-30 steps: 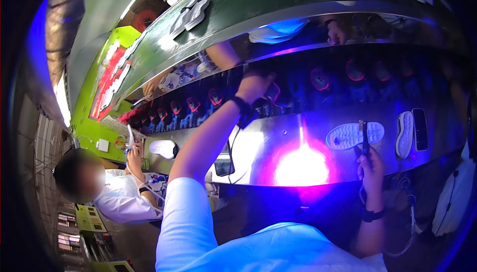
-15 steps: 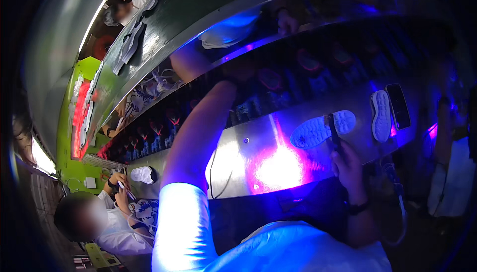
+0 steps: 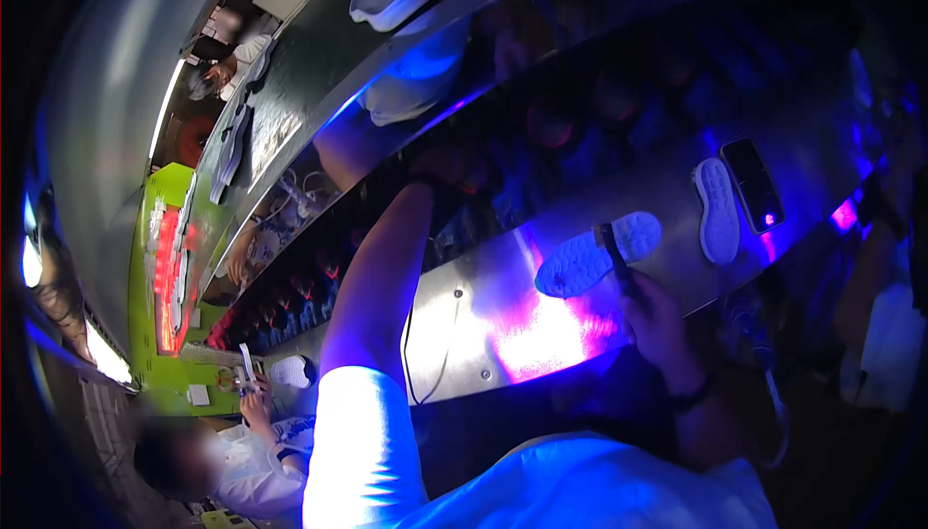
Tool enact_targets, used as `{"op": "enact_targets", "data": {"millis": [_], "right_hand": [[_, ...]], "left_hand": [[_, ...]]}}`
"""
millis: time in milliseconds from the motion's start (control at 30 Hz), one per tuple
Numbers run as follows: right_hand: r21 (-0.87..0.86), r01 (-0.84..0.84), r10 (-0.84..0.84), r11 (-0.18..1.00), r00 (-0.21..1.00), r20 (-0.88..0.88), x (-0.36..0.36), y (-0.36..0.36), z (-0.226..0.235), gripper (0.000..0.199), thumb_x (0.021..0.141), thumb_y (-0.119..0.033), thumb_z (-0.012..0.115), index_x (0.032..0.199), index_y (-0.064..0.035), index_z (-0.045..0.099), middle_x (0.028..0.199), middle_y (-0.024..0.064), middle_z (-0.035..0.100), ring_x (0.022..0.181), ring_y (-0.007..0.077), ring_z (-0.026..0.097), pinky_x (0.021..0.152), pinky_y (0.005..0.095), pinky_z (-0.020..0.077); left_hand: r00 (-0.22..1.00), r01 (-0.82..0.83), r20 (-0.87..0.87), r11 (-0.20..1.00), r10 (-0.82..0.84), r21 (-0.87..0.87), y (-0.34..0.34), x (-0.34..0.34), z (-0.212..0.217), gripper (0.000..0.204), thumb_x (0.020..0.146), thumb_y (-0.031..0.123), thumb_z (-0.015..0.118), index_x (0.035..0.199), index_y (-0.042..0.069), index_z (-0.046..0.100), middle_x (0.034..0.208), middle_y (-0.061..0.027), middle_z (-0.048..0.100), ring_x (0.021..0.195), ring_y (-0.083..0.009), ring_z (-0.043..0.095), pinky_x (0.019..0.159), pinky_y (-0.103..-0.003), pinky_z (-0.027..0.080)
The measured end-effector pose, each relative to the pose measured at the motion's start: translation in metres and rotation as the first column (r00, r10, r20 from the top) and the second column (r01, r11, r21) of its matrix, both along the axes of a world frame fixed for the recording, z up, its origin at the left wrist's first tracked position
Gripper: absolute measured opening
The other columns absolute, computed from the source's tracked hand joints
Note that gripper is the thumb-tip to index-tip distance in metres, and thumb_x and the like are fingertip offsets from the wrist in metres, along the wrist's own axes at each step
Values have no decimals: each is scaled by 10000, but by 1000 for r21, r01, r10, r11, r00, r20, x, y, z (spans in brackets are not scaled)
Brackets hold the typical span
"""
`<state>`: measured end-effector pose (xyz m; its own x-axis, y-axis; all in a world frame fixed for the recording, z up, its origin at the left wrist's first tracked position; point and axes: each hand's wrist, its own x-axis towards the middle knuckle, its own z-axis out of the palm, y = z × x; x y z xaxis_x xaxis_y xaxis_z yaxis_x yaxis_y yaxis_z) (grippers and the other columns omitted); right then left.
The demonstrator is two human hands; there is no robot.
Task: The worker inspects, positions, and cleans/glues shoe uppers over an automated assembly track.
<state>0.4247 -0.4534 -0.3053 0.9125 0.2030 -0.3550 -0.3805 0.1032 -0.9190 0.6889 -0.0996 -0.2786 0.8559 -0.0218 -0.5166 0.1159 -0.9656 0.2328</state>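
our right fingers (image 3: 637,308) are pinching a dark brush (image 3: 616,256), white shoe sole (image 3: 568,266) just past 'em; left hand (image 3: 452,167) is in shadow, we can't tell its grip.

Handheld tool (image 3: 619,258): dark. Shoe sole (image 3: 572,268) beneath it: white, blue-tinted, textured tread pattern. Smartphone (image 3: 750,186): black. Conveyor belt (image 3: 329,70): dark green. Metal worktop (image 3: 464,336): silver-grey, lit white, pink and blue. Cabinet (image 3: 145,331): lime green.
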Motion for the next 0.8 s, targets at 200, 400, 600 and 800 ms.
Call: {"op": "enact_targets", "data": {"millis": [200,400,600,800], "right_hand": [[102,145,-148,984,989,23,-4,7,-10,450,960,0,569,1403,-25,493,784,-28,548,561,32,491,493,219,427],[44,154,-155,987,987,36,3,11,-7,431,964,-18,591,1388,-33,514,797,-25,569,565,27,499,496,211,430],[95,132,-135,987,991,20,2,-2,-17,310,968,-93,606,1264,-3,582,774,-13,601,545,41,504,483,218,412],[36,42,-44,998,996,81,-9,-12,7,373,959,-104,632,1318,-9,593,924,16,686,686,30,540,593,194,434]], "left_hand": [[977,131,185,983,-106,-128,-33,57,-43,335,951,358,498,1009,96,698,832,-121,705,697,-241,689,670,-366,547],[911,256,391,925,-133,-280,-88,65,-89,311,974,340,503,965,103,702,797,-98,701,635,-212,675,588,-328,544],[917,-362,-235,424,323,-830,-66,-49,-8,310,1003,338,537,980,46,641,788,-64,673,636,-188,670,546,-310,542],[855,-197,-13,301,519,-933,-45,-270,46,618,822,189,809,1323,3,499,1038,-84,666,863,-154,670,757,-308,559]]}}
